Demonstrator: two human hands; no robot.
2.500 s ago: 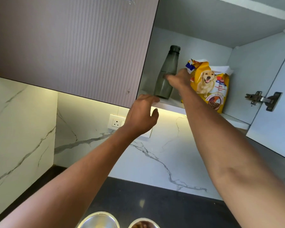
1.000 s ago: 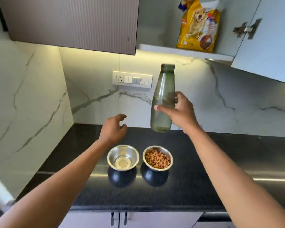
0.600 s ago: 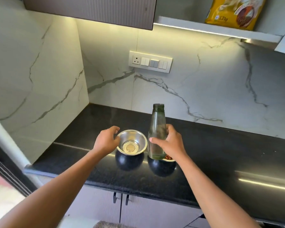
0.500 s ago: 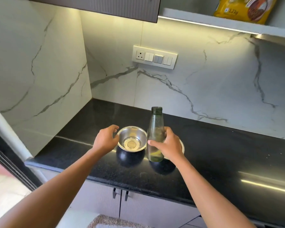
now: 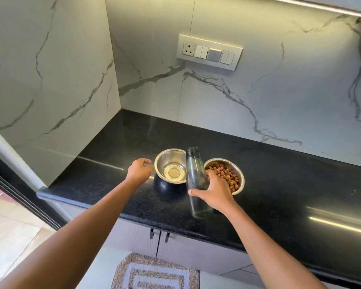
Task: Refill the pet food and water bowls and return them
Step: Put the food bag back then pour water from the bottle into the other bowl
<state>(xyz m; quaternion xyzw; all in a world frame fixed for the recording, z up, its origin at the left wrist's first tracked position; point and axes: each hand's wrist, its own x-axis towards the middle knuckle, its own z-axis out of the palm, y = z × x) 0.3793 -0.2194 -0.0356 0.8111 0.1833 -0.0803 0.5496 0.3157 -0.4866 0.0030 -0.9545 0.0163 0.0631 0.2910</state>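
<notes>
Two steel pet bowls stand on the black counter (image 5: pixel 290 184) near its front edge. The left bowl (image 5: pixel 170 161) holds no food, and its shiny bottom shows. The right bowl (image 5: pixel 223 160) is full of brown kibble. My left hand (image 5: pixel 139 172) is curled against the left bowl's left rim and pinches it. My right hand (image 5: pixel 217 195) grips a clear greenish bottle (image 5: pixel 193 174) by its lower half. The bottle leans slightly, with its dark top over the gap between the bowls. My right hand hides part of the kibble bowl.
Marble walls close the counter at the back and left. A socket and switch panel (image 5: pixel 209 52) sits on the back wall. Below the counter are cabinet doors with dark handles (image 5: pixel 158 234), and a patterned mat (image 5: pixel 154 272) lies on the floor.
My right hand took the bottle from the upper cabinet shelf and brought it down in front of the bowls. My left hand dropped from the cabinet edge to the empty bowl's rim.
</notes>
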